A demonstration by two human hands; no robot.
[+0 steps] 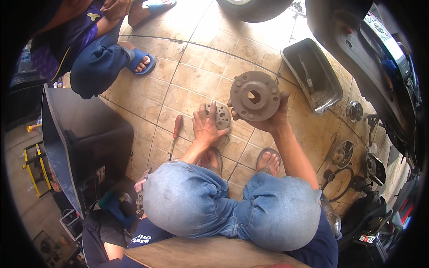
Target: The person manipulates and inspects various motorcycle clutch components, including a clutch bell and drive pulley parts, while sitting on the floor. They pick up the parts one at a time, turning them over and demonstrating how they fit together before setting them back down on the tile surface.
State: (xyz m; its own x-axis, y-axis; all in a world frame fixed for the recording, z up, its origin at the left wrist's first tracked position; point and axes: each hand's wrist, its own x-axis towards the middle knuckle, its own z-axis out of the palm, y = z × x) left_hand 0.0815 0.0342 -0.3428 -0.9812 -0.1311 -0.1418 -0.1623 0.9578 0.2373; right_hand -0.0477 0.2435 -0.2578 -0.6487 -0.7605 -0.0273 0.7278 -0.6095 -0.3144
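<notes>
In my right hand [278, 119] is a round grey metal hub [255, 96] with a raised centre, a hole through the middle and several bosses near its edge. It is held up off the floor, face upward. My left hand [205, 127] is lower, near the tiles, with fingers and thumb around a smaller round metal plate [222, 117] that has several holes. Part of this plate is hidden under the fingers; I cannot tell whether it touches the floor. A red-handled screwdriver [178, 126] lies on the tiles to the left of my left hand.
A dark rectangular tray [297, 58] stands beyond my right hand. Loose parts, including a black ring-shaped belt [338, 184], lie at right beside a vehicle [402, 89]. A large black box [103, 129] stands left. Another person's sandalled foot [142, 64] is at upper left, a tyre [254, 11] at top.
</notes>
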